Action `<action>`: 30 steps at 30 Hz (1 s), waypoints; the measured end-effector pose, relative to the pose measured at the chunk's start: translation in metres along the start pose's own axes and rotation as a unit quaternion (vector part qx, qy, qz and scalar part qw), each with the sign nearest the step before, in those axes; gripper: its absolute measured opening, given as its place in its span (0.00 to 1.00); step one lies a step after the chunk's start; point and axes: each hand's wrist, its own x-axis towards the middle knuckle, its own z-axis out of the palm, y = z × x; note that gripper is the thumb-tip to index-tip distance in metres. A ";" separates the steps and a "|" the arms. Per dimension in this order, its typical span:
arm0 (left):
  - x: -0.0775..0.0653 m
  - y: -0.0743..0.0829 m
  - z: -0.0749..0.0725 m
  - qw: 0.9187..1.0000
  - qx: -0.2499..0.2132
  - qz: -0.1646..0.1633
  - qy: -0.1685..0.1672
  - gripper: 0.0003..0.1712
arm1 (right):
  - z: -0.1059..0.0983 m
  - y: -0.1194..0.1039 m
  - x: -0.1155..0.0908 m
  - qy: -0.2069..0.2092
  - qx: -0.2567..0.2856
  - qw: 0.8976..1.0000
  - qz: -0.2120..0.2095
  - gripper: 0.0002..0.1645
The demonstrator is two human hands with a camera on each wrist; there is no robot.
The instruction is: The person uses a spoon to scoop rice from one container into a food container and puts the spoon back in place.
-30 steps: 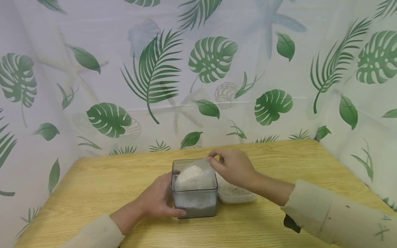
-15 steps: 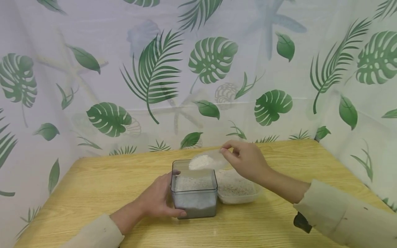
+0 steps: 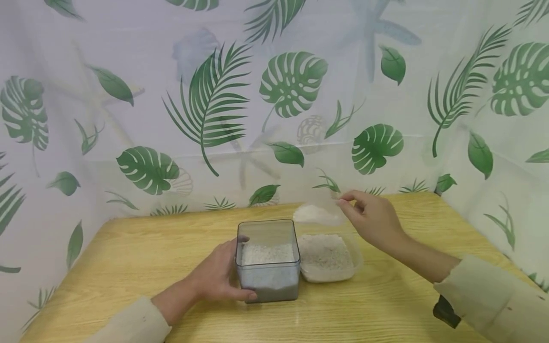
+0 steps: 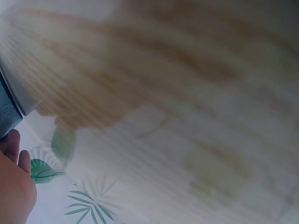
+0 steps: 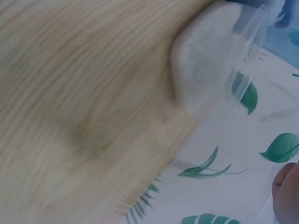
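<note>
In the head view my left hand holds the side of a tall, square, smoky-clear container, thumb along its front. White grains fill its lower part. My right hand pinches the handle end of a translucent scoop, blurred and heaped with white grains, above a low clear plastic box. That box stands right beside the container and holds whitish to brownish grains. The right wrist view shows the box from the side and part of my right hand at the edge.
A light wood-grain table bears both containers. Behind and at both sides hangs a white curtain printed with green leaves. The table's back edge lies just behind the containers.
My right hand has lifted the loaded scoop out of the smoky container and carried it right, over the low box. My left hand has kept its hold on the container.
</note>
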 end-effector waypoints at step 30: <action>-0.006 0.009 0.005 1.000 0.006 0.002 0.015 0.69 | 0.025 0.073 -0.054 0.093 -0.009 0.974 -0.204 0.19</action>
